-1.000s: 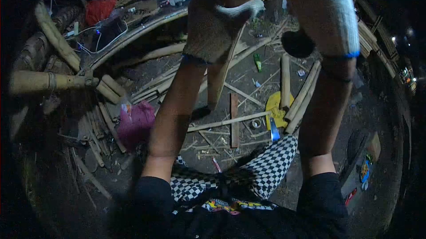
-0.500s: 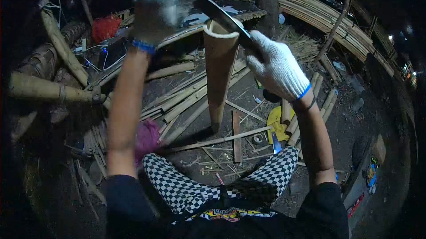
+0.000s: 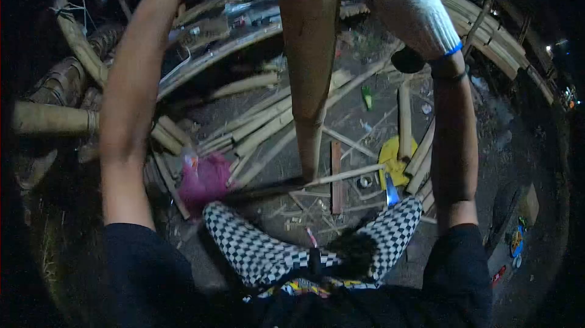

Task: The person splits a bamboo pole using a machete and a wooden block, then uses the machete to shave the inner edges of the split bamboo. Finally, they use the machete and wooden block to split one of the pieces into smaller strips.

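Observation:
A thick bamboo piece (image 3: 309,42) stands upright before me, its wide cut rim at the top edge of the view and its narrow lower end on the ground. My right hand (image 3: 411,8), in a white knit glove with a blue cuff, is right of the rim with its fingers curled; what it grips is cut off or hidden at the top edge. Only my left forearm shows at the upper left; the hand itself is beyond the top of the view. The knife is not visible.
Split bamboo strips (image 3: 265,124) lie behind the upright piece. A pink bag (image 3: 207,185) lies at the left, a yellow item (image 3: 393,160) and blue blade-like piece (image 3: 390,191) at the right. Bamboo poles (image 3: 55,119) jut in at far left; a stack of long strips (image 3: 481,29) is at upper right.
Both arms have moved up and outward, and my left hand has left the view. The knife seen across the rim is out of sight. The bamboo top appears higher in the view.

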Action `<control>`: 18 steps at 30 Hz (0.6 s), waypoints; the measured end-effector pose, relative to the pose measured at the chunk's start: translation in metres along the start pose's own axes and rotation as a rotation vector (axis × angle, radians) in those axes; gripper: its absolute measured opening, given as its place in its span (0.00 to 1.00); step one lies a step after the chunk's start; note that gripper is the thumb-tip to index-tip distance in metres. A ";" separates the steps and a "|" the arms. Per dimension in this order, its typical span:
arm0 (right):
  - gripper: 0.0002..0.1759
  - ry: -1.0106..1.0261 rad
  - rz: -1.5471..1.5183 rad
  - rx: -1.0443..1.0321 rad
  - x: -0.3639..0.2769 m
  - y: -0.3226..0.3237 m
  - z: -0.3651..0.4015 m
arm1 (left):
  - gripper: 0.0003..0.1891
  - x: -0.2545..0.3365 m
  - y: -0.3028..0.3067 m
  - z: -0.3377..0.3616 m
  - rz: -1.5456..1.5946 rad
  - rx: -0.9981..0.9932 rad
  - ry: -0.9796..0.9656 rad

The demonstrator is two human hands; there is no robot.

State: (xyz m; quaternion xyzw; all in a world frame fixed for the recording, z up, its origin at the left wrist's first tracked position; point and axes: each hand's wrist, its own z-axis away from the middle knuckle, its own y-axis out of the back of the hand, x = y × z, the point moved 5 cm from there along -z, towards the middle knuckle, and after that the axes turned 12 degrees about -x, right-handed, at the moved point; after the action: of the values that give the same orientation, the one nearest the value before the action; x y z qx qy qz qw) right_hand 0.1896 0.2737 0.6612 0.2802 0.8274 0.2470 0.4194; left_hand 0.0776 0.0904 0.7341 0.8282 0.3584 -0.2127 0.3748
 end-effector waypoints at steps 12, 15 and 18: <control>0.12 0.171 0.216 0.079 0.045 -0.055 0.024 | 0.19 0.023 -0.017 0.038 -0.042 0.218 -0.019; 0.12 0.261 0.249 0.121 0.042 -0.054 0.023 | 0.20 0.030 -0.007 0.046 -0.014 0.322 0.026; 0.11 0.175 0.167 0.000 0.041 -0.056 0.025 | 0.22 0.033 0.017 0.044 -0.013 0.140 -0.012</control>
State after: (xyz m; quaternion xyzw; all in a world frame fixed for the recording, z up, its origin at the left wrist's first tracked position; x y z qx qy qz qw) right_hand 0.1756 0.2654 0.5891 0.3258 0.8346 0.3043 0.3237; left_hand 0.1080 0.0629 0.6938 0.8486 0.3457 -0.2447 0.3169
